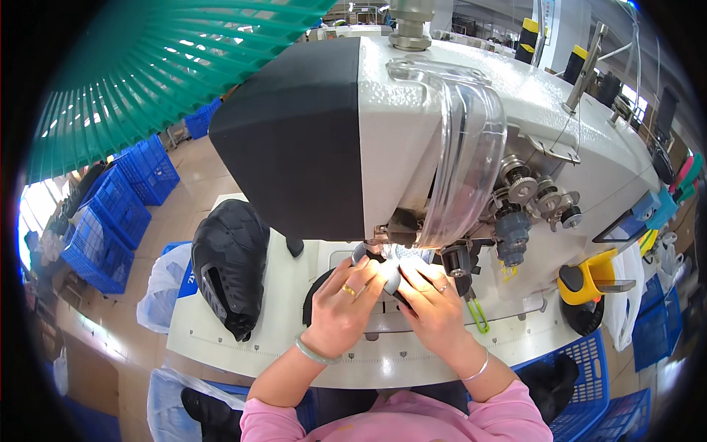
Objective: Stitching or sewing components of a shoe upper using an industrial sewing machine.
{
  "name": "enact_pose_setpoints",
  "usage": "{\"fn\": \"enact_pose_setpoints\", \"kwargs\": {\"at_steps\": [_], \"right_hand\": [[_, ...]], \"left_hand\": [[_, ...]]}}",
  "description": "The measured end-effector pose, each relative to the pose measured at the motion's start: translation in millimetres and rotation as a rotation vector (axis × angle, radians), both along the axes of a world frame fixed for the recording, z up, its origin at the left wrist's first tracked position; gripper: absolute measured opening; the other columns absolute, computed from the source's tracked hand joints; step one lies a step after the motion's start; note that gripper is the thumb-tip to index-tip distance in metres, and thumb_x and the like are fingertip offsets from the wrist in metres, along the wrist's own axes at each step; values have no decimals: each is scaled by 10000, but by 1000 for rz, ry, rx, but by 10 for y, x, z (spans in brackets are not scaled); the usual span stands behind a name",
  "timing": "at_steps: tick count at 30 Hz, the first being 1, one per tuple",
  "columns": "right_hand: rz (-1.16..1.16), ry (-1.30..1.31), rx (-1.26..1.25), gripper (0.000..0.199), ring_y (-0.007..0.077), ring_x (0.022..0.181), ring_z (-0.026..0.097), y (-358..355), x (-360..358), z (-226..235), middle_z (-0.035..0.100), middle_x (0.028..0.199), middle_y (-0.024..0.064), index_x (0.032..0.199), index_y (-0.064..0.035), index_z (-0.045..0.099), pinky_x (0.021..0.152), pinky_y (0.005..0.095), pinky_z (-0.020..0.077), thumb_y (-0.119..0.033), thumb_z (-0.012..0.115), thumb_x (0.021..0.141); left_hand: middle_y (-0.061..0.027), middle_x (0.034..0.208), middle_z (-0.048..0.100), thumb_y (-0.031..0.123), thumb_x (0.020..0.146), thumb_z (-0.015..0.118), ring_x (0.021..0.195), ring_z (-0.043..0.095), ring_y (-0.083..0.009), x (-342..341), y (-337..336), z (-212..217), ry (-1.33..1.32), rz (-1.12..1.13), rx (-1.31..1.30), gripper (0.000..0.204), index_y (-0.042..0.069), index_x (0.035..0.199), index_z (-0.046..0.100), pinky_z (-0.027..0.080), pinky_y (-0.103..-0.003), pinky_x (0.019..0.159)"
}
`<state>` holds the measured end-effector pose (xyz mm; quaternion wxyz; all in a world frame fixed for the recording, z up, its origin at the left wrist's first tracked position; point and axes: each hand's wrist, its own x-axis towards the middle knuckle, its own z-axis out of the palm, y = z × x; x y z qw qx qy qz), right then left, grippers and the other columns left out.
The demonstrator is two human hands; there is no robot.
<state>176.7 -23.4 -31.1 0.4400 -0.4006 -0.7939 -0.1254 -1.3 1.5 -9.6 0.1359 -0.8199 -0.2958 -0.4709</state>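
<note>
My left hand [345,300] and my right hand [433,298] press side by side on a small grey and black fabric piece [395,259] lying under the needle area of a large white and black sewing machine [412,132]. Both hands grip the piece, fingertips close to the presser foot, which a clear plastic guard [471,147] partly covers. A bright lamp lights the fabric between my fingers. Each hand wears a ring, each wrist a bracelet.
A stack of black shoe-upper pieces [230,265] lies on the white table [280,346] to my left. Yellow tool [589,278] at right. Blue crates [118,214] stand on the floor left; a blue basket [589,376] lower right. A green fan guard [169,66] hangs overhead.
</note>
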Motion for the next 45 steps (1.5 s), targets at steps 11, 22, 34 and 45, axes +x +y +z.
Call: {"fn": "enact_pose_setpoints", "kwargs": {"at_steps": [11, 22, 34, 45], "right_hand": [[15, 54, -32, 356, 368, 1104, 530, -63, -80, -27, 562, 1219, 206, 1113, -10, 639, 942, 480, 432, -102, 735, 783], [-142, 1, -208, 409, 202, 558, 512, 5, 71, 40, 461, 721, 53, 1279, -124, 614, 494, 335, 419, -164, 660, 875], [-233, 49, -223, 381, 287, 628, 634, -4, -107, -42, 577, 911, 154, 1236, -54, 598, 516, 369, 523, -172, 640, 876], [-209, 27, -238, 475, 274, 570, 562, -8, -153, -43, 512, 772, 131, 1363, -12, 491, 507, 374, 472, -190, 588, 934]], "left_hand": [[-121, 1043, 637, -62, 645, 624, 973, 665, -314, -21, 28, -10, 12, -13, -4, 369, 9, 1001, 691, 558, -407, 870], [-111, 898, 690, -59, 691, 716, 832, 689, -286, 29, 4, -31, -188, -38, -87, 229, 18, 907, 725, 571, -353, 730], [-126, 956, 680, -109, 618, 649, 893, 690, -311, -43, 63, -6, -92, -87, -26, 314, -17, 911, 711, 588, -359, 780], [-110, 947, 689, -101, 675, 671, 908, 698, -291, -134, 265, -41, -139, -193, -54, 231, -17, 887, 704, 590, -340, 807]]}}
